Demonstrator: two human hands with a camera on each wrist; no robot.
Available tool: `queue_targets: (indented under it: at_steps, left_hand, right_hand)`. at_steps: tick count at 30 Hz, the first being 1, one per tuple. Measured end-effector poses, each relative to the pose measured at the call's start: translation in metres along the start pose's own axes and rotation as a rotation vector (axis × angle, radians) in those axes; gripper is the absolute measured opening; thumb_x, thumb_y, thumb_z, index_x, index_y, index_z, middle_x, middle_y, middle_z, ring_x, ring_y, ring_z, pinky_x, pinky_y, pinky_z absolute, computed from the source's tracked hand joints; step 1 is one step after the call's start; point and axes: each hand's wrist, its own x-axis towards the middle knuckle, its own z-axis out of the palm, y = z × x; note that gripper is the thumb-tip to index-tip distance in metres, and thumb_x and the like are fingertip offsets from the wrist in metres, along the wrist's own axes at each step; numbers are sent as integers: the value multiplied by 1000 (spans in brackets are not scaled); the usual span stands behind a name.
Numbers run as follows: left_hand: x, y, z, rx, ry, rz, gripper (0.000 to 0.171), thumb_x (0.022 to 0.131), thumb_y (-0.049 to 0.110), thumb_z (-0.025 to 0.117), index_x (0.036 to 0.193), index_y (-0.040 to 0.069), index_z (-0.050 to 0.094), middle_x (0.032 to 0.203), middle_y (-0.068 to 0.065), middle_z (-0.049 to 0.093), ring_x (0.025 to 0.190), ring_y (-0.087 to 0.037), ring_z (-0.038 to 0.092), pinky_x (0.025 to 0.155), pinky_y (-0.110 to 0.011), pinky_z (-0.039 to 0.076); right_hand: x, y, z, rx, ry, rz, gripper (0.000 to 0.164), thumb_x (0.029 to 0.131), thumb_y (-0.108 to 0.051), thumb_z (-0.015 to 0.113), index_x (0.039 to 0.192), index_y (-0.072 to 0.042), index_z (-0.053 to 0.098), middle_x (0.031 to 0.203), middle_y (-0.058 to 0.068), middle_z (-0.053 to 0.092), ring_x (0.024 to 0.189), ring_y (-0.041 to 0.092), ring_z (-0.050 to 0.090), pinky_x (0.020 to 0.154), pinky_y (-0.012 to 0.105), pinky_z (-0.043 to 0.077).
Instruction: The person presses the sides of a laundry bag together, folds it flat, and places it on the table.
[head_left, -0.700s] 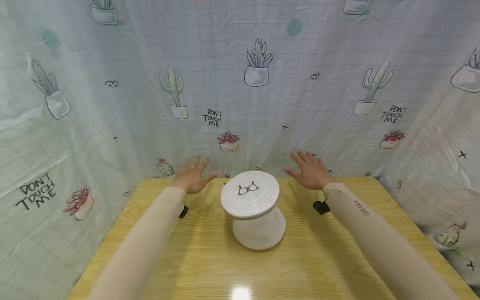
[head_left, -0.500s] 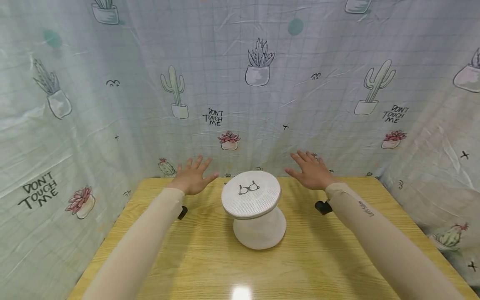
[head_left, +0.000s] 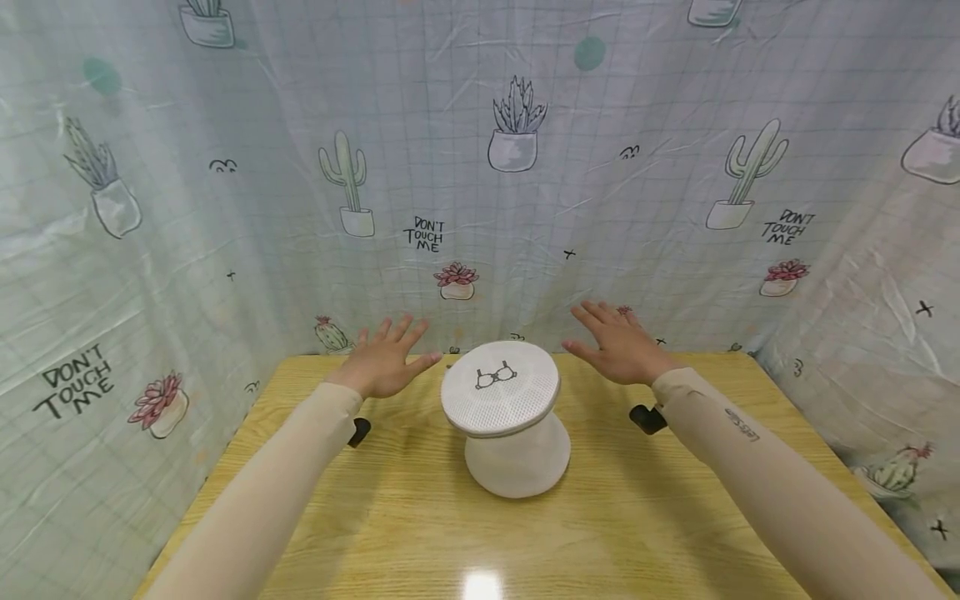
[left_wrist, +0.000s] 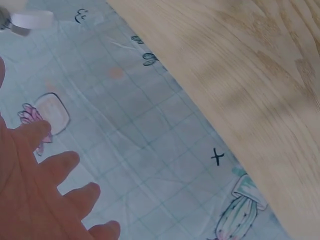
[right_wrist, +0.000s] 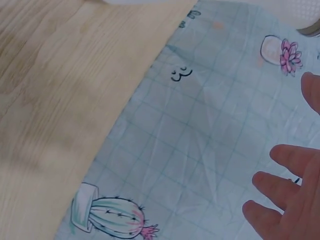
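Observation:
On the table stands a white round-topped object (head_left: 501, 389), with a textured, tilted disc that bears a drawing of eyeglasses. Under the disc, a white flared base (head_left: 519, 457) spreads on the wood. My left hand (head_left: 381, 365) hovers to its left, palm down, fingers spread and holding nothing. To its right my right hand (head_left: 624, 346) is held likewise, with nothing in it. Both hands are apart from the object, near the table's far edge. In the wrist views, the fingers of the left hand (left_wrist: 42, 195) and right hand (right_wrist: 292, 200) appear against the curtain; only slivers of the object show.
A pale wooden table (head_left: 420, 542) carries the object, with a light glare near its front. Behind and along both sides hangs a curtain (head_left: 450, 183) printed with cacti and lettering. Small black devices sit under both wrists, the right one (head_left: 647, 418) showing more.
Both hands have shifted slightly inward, toward the white object, the left to the right and the right to the left. The object has stayed in place.

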Motion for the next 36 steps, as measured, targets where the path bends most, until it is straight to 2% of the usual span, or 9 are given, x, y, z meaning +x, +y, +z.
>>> queue_targets:
  at_steps: [12,22,29,36]
  left_hand:
    - [-15,16,-4,-29,23,76,79,104,72,30,168,29,14,176,-10,9,161,-44,0,124,-72,0]
    - [-23,28,-6,-34,40,125,80,102,75,30,168,31,18,175,-10,12,161,-43,3,125,-71,3]
    - [-29,35,-7,-36,47,155,78,102,74,31,167,34,17,175,-8,13,161,-41,5,126,-70,7]
    - [-34,43,-5,-38,42,190,81,101,76,30,167,31,16,175,-9,14,161,-42,8,125,-70,8]
  right_hand:
    - [-8,-18,-7,7,5,-63,77,107,-60,44,166,-13,26,172,19,21,160,46,13,124,73,6]
    - [-14,-31,-10,22,-3,-88,76,107,-58,46,166,-15,26,173,15,20,160,43,15,124,72,5]
    - [-18,-37,-8,29,9,-113,75,106,-58,47,165,-15,29,172,15,25,160,42,17,125,71,7]
    - [-21,-44,-9,50,10,-138,75,106,-60,46,165,-17,29,172,13,24,160,40,18,126,70,7]
